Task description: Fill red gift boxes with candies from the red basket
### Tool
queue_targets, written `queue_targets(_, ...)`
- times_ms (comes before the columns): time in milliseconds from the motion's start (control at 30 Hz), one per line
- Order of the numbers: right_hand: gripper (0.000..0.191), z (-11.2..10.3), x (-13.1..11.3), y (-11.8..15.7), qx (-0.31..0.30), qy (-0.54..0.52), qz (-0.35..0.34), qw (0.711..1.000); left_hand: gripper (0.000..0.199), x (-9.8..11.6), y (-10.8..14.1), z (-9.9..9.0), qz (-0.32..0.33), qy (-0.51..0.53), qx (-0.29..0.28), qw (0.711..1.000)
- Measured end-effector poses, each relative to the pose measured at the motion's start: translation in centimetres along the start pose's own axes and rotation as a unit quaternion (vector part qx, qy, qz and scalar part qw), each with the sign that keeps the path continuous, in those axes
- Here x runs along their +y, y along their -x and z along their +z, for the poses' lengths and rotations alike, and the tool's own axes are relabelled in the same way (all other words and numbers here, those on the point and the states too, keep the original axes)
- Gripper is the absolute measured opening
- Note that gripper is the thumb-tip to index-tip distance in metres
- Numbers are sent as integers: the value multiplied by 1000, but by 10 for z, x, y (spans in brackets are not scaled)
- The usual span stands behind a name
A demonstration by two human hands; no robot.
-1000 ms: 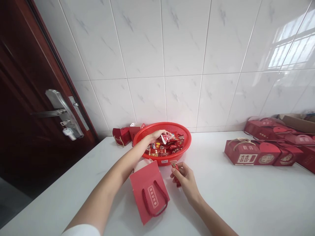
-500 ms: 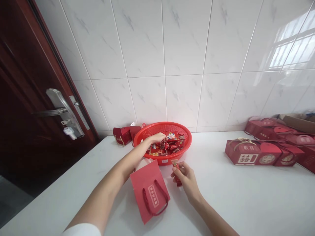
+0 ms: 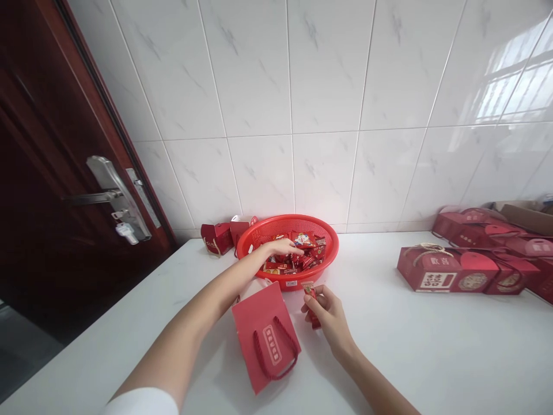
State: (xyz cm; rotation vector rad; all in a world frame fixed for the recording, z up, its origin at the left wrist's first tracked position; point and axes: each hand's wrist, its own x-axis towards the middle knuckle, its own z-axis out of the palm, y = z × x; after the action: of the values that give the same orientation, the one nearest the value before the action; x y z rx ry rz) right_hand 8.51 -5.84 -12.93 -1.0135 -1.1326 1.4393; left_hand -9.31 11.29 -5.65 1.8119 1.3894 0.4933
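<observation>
My left hand [image 3: 283, 248] reaches into a red plastic basket [image 3: 330, 256], its fingers stretched out flat over the red-wrapped sweets [image 3: 305, 239] there. In front of the basket, my right hand [image 3: 330, 314] grips a small red packet [image 3: 311, 308] between thumb and fingers, just above the white table. Between my forearms, a red paper gift bag [image 3: 263, 328] with dark red rope handles leans toward me. Its mouth faces the basket, and its inside is hidden.
Small red boxes [image 3: 216, 237] stand behind the basket's left side, by the tiled wall [image 3: 259, 173]. Red gift boxes [image 3: 436, 271] line the right of the white table [image 3: 380, 346], with an open cardboard box [image 3: 527, 216] behind. At left is a dark wooden door [image 3: 47, 132].
Over the sweets, my left hand has shifted slightly right and its fingers have straightened. The right hand stays nearly still with its packet. The view has shifted a little.
</observation>
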Motion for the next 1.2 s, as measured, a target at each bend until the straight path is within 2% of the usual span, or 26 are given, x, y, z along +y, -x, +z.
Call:
queue_targets(100, 48, 0, 0, 0, -2, 3, -1, 1000, 26, 4, 0, 3, -10, -25, -38, 999)
queue_targets(167, 48, -1, -2, 0, 2, 1, -3, 1000, 26, 9, 2, 2, 8, -12, -44, 999)
queue_targets(267, 48, -6, -12, -1, 22, -19, -27, 999, 42, 19, 6, -2, 71, 82, -50, 993)
queue_targets(367, 44, -17, -26, -4, 63, -48, -74, 994, 54, 31, 12, 0, 128, 200, -66, 969)
queue_targets(533, 38, -32, -38, -9, 127, -57, -111, 984, 51, 59, 32, 19, 143, 254, -139, 946)
queue_targets(667, 36, -30, -36, -9, 101, -95, -125, 982, 45, 78, 49, 30, 143, 247, -163, 944)
queue_targets(767, 42, -24, -35, -7, 87, -128, -133, 979, 39, 84, 56, 37, 148, 241, -178, 943)
queue_targets(867, 48, -21, -35, -5, 100, -132, -112, 980, 36, 84, 59, 45, 134, 236, -169, 947)
queue_targets(1000, 58, -22, -36, -5, 89, -153, -77, 981, 40, 83, 60, 56, 114, 232, -140, 956)
queue_targets(1200, 52, -25, -40, -6, 76, -173, -82, 979, 43, 80, 64, 63, 131, 227, -126, 957)
